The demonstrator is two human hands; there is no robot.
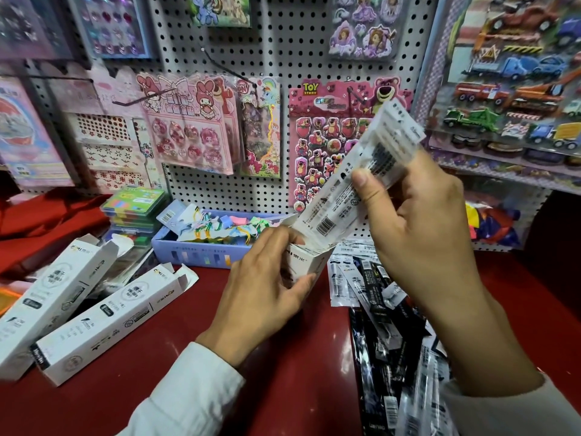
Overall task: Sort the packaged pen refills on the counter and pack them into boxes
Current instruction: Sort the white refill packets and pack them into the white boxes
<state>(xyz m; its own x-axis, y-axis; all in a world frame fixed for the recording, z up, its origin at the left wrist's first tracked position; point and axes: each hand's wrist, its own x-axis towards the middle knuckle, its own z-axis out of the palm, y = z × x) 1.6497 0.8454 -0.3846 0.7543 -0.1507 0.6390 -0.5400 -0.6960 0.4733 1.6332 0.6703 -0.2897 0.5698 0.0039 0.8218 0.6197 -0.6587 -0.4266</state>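
You're at a dark red table [283, 388] pushed up against a white pegboard wall [283, 51] covered in sticker sheets, with a pink bear sticker sheet [323, 143] hanging dead centre and toy truck packs [515, 89] racked up on the right.

Your left hand [261, 294] is wrapped around a small white box [306, 262] standing upright on the table, fingers curled round its side and the top flaps open. Your right hand [418, 228] is gripping a bundle of white packaged refills [355, 180], thumb across the front. The bundle is tilted, its upper end leaning up and to the right, and its lower end is sitting right in the mouth of that box.

Just right of the box, under your right forearm, there's a messy pile of loose refill packets [386, 325], mostly black with some white ones mixed in, running down toward the bottom edge of the view.

Over on the left, two long white boxes [103, 319] lie flat side by side, both with their end flaps open. Behind them there's a stack of green plastic cases [135, 209], and next to that a pale blue tray [195, 250] full of colourful bits, sitting right against the wall. A red cloth [47, 221] is bunched up at the far left.
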